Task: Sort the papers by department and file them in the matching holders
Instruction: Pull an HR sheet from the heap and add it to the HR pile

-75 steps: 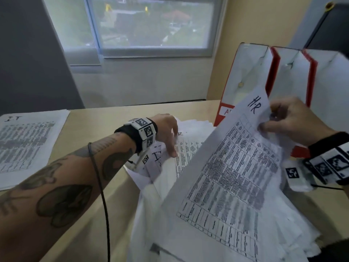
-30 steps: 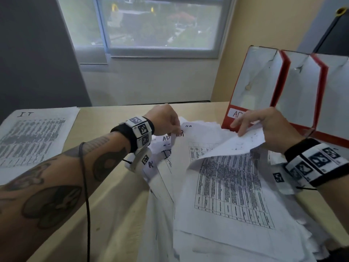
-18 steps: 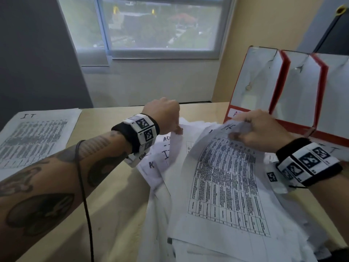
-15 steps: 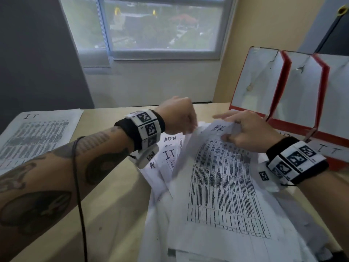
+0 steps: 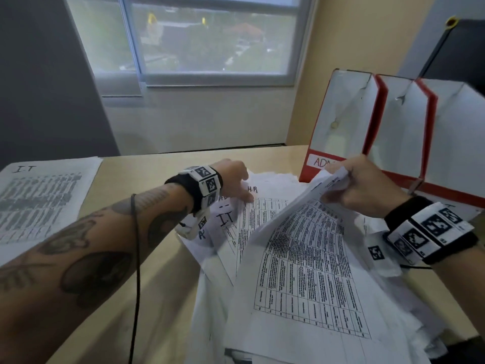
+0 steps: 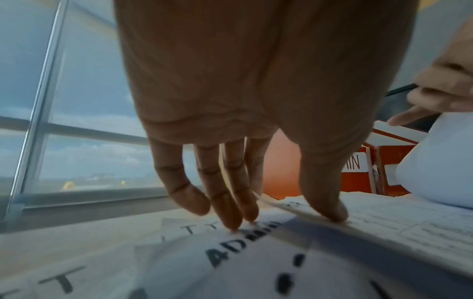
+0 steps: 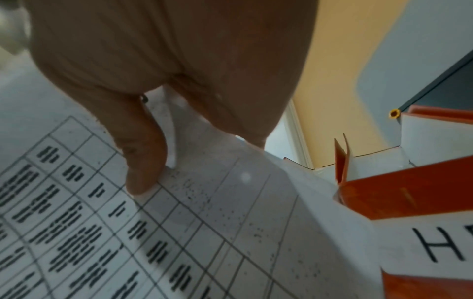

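A loose pile of printed papers (image 5: 301, 271) lies on the desk. Sheets headed HR (image 5: 252, 189) and IT (image 5: 225, 219) show near its far edge. My right hand (image 5: 364, 185) grips the top edge of a printed sheet (image 5: 304, 248) and holds it raised and curled back; the thumb (image 7: 143, 178) lies on its face and its heading is hidden. My left hand (image 5: 235, 179) points straight fingers (image 6: 230, 216) down onto an ADMIN sheet (image 6: 230, 252), thumb on a neighbouring sheet's edge. Red-and-white holders (image 5: 343, 119) stand at the back right, labelled ADM, and HR (image 7: 440, 248).
A separate stack headed IT (image 5: 39, 203) lies at the left of the wooden desk (image 5: 157, 271). A window and wall are behind the desk. The holders stand right behind my right hand. A thin cable runs along my left forearm.
My right hand has lifted the HR sheet's top edge and curled it back toward the holders. My left hand has uncurled and its fingertips have come down onto the pile.
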Motion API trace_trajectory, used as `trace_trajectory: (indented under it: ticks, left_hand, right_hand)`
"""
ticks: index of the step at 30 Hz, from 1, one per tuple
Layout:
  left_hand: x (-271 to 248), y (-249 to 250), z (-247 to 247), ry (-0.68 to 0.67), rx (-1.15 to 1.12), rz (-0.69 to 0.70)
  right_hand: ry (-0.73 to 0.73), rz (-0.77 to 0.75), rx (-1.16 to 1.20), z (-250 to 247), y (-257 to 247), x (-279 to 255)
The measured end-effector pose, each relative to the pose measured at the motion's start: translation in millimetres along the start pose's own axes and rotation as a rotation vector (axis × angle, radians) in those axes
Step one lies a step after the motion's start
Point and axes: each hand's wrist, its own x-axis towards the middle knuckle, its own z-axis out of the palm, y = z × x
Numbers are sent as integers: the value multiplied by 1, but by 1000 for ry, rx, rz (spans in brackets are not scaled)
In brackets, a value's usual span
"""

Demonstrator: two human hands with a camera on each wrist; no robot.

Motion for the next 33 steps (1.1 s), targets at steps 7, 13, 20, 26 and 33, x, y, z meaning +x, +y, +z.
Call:
trace_trajectory:
  ticks: [7, 13, 20, 26, 33]
  left_hand:
    - [6, 5, -7, 153, -214, -30]
    - [-19, 12, -33, 221, -296, 96]
    - [-62, 47, -58, 195, -772, 435]
    - [-73, 47, -53, 106, -795, 400]
    - [-72, 35, -78, 577, -1045, 244]
  right_hand:
    - [-17, -41, 6, -7, 0, -5]
    - [43, 0, -99, 3, -6, 7]
    - [6, -58, -138, 2, -33, 18]
    - [228, -1, -130, -32, -61, 20]
    - [930, -15, 123, -74, -57, 35]
